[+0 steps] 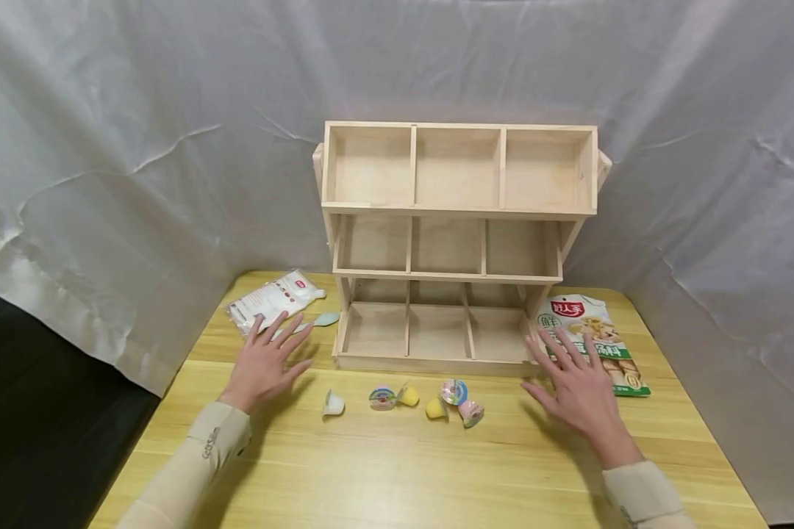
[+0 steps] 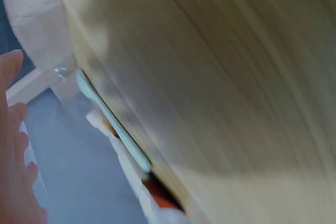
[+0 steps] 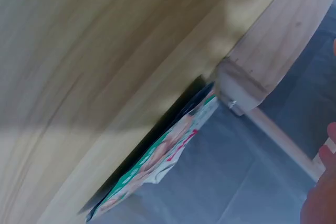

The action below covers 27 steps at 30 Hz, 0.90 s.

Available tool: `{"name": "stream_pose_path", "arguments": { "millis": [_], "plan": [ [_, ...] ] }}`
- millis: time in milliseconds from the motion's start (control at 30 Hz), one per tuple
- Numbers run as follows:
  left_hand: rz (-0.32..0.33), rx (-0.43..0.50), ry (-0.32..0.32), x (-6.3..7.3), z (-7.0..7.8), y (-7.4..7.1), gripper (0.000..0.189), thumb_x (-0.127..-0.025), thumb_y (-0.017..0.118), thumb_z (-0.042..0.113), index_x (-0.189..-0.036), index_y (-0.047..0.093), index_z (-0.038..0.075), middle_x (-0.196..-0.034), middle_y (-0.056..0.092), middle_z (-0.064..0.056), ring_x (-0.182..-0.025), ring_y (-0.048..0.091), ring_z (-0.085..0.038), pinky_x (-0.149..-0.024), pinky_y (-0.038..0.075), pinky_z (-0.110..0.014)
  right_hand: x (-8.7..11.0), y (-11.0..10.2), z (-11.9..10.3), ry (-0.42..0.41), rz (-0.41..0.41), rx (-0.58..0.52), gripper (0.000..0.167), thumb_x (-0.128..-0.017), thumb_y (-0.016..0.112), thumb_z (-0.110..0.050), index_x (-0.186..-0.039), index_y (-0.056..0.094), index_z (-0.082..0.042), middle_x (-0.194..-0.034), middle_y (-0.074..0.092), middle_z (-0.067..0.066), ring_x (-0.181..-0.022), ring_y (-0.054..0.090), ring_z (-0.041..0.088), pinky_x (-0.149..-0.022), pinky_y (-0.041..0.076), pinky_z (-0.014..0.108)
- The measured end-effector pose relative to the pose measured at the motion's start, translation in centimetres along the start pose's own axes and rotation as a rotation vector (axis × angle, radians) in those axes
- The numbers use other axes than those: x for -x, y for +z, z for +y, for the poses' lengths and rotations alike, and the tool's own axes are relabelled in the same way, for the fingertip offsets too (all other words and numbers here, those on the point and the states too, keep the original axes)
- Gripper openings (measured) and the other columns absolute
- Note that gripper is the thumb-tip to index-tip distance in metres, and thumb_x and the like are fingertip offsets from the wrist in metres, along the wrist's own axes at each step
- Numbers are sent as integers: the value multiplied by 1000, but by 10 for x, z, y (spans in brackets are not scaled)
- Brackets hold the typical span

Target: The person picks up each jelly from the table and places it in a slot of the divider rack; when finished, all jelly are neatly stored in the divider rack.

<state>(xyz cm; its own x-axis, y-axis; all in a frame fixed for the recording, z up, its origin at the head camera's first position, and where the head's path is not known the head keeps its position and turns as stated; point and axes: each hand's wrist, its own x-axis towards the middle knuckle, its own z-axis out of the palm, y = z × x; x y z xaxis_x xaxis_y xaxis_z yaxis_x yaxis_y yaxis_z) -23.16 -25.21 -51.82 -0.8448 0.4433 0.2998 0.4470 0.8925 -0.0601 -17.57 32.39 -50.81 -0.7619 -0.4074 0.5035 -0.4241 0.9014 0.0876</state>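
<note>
My left hand point(image 1: 265, 369), fingers spread and holding nothing, hovers over the table's left side. Just beyond its fingertips lie a clear-wrapped white pouch point(image 1: 279, 297) and a pale green spoon point(image 1: 326, 319). On the right, my other hand point(image 1: 578, 393) is also spread and empty, its fingers overlapping a green and white food packet point(image 1: 622, 349) in the head view. Between the hands lie several small jelly cups: a white one point(image 1: 333, 404) apart at left, a yellow one point(image 1: 409, 395) beside a printed lid point(image 1: 382, 399), and a cluster with a pink one point(image 1: 471, 413).
A wooden three-tier rack point(image 1: 437, 362) stands at the back of the table point(image 1: 397, 477), each tier split into three bare compartments. Grey cloth point(image 1: 463, 66) hangs behind and at both sides. In the right wrist view, the packet point(image 3: 163, 153) lies beside the rack's wooden side point(image 3: 283, 30).
</note>
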Motion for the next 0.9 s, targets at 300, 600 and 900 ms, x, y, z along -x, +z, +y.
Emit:
{"name": "stream_pose_path", "arguments": {
  "millis": [300,600,900],
  "plan": [
    [12,455,-200,-12,24,9,67,-102,63,41,-160,39,19,-153,49,-17,-140,45,-45,-111,37,-68,-8,-3,-33,0,53,-103,80,-101,33,-75,-149,56,-15,-151,53,15,-141,46,39,-125,19,59],
    [-45,1040,-383,-17,32,26,62,-109,54,35,-162,32,10,-154,40,-25,-131,53,-46,-112,42,-60,-10,-1,-74,34,-15,-226,58,-88,77,-47,-134,68,-12,-129,66,10,-118,62,36,-102,47,60],
    [-122,1193,-416,-23,37,35,59,-109,53,34,-161,35,14,-156,40,-25,-140,45,-49,-115,36,-65,-7,2,-104,124,-240,-278,48,-90,78,-45,-128,71,-16,-119,68,3,-115,63,28,-98,51,54]
  ]
}}
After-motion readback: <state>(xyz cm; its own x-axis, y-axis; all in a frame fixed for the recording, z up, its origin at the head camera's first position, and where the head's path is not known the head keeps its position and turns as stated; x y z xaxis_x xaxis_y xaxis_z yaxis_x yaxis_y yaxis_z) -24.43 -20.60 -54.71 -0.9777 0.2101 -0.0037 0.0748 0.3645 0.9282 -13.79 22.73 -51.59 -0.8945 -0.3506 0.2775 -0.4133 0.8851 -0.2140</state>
